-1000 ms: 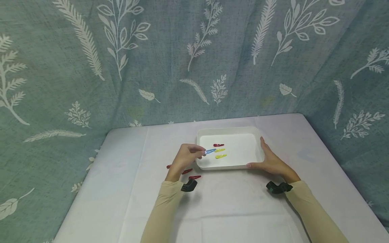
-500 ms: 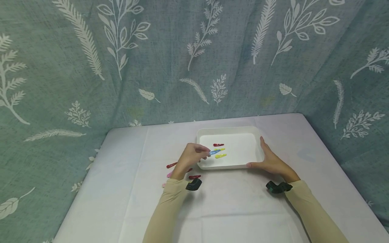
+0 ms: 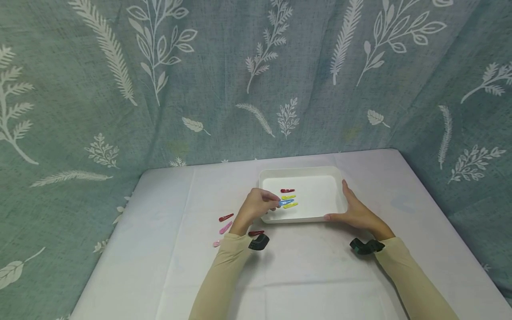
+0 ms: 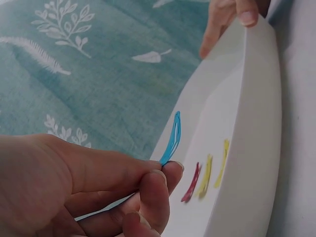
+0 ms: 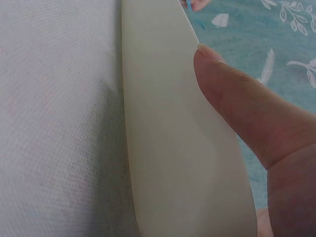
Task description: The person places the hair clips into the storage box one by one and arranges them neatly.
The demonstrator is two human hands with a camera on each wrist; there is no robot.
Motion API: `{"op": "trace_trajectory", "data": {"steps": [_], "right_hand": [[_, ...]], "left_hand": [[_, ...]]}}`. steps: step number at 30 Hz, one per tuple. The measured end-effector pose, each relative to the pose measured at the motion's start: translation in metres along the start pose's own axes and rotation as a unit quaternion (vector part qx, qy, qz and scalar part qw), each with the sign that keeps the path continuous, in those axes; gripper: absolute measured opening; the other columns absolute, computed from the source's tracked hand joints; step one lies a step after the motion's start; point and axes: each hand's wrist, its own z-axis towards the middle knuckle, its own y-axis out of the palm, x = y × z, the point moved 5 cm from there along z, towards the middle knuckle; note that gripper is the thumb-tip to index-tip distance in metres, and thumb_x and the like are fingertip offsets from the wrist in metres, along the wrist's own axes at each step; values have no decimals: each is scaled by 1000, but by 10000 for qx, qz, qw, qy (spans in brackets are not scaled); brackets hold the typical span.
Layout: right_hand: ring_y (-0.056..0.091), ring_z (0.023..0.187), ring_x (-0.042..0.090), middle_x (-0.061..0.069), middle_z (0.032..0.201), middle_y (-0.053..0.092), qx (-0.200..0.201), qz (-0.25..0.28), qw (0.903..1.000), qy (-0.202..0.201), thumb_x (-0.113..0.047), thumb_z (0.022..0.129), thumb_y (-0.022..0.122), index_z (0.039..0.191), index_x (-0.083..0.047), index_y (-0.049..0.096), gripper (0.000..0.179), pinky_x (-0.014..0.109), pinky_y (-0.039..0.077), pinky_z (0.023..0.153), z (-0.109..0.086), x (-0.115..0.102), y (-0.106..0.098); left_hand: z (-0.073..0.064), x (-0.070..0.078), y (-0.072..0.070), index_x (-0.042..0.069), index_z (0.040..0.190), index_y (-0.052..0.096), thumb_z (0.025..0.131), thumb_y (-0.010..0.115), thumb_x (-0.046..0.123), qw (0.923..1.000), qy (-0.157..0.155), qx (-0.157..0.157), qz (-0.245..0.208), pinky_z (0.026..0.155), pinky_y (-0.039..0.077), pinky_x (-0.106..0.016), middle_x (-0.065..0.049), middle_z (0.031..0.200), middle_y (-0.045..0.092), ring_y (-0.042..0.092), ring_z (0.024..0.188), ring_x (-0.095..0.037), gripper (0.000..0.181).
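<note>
Between thumb and fingertips my left hand pinches a blue hair clip by one end, over the left part of the white tray. Below it in the tray lie a red hair clip and two yellow ones, a farther yellow clip and a nearer yellow clip. In the head view the blue clip shows between the two yellow ones. My right hand holds the tray's right end, its thumb on the near rim and its fingers along the short side.
Left of the tray on the white-covered table lie a red clip, a pink clip and a paler pink clip. Another red clip sits by my left wrist. A patterned curtain hangs behind.
My left hand has carried the blue clip a little to the right over the tray. Pink clips on the table have come into view behind it. The right hand and tray have stayed put.
</note>
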Motion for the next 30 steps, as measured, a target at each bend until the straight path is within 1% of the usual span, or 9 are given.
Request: {"op": "trace_trajectory", "data": {"steps": [6, 10, 15, 19, 22, 30], "right_hand": [[-2, 157, 56, 28, 171, -12, -31, 8, 9999, -120, -51, 76, 88, 162, -11, -23, 146, 74, 9, 121, -2, 1, 0], [-2, 157, 56, 29, 171, -11, -23, -29, 9999, -134, -53, 76, 88, 162, -11, -22, 146, 74, 10, 121, -2, 1, 0], [-2, 157, 56, 29, 171, -11, -38, 5, 9999, -141, -52, 76, 88, 162, -11, -23, 146, 74, 9, 121, -2, 0, 0], [-2, 157, 56, 29, 171, -12, -40, 39, 9999, -159, -51, 76, 88, 162, -11, -22, 145, 74, 9, 121, -2, 0, -1], [-1, 157, 55, 29, 171, -11, -17, 22, 9998, -171, -51, 76, 88, 162, -11, -22, 146, 74, 10, 121, -2, 1, -1], [0, 157, 55, 28, 172, -10, 0, 16, 9999, -149, -52, 76, 88, 162, -11, -22, 145, 73, 11, 122, -2, 2, -1]], "left_hand": [[0, 2, 4, 6, 105, 79, 95, 73, 13, 10000, -43, -44, -38, 71, 55, -28, -9, 97, 79, 73, 88, -25, 15], [1, 3, 6, 7, 104, 80, 94, 74, 14, 10000, -36, -45, 19, 69, 53, -26, -9, 97, 79, 73, 85, -21, 14], [3, 4, 7, 6, 101, 80, 92, 76, 14, 9999, -42, -73, 74, 68, 52, -27, -9, 96, 79, 73, 84, -20, 12], [4, 4, 9, 5, 101, 80, 92, 76, 12, 9999, -48, -87, 117, 66, 50, -26, -10, 93, 79, 73, 83, -21, 12], [6, 3, 11, 4, 100, 80, 91, 76, 11, 9998, -1, -72, 191, 65, 49, -25, -10, 91, 79, 72, 79, -18, 12], [9, 3, 15, 5, 93, 80, 90, 77, 10, 9993, -33, -34, 366, 63, 49, -25, -8, 86, 78, 70, 74, -16, 6]]}}
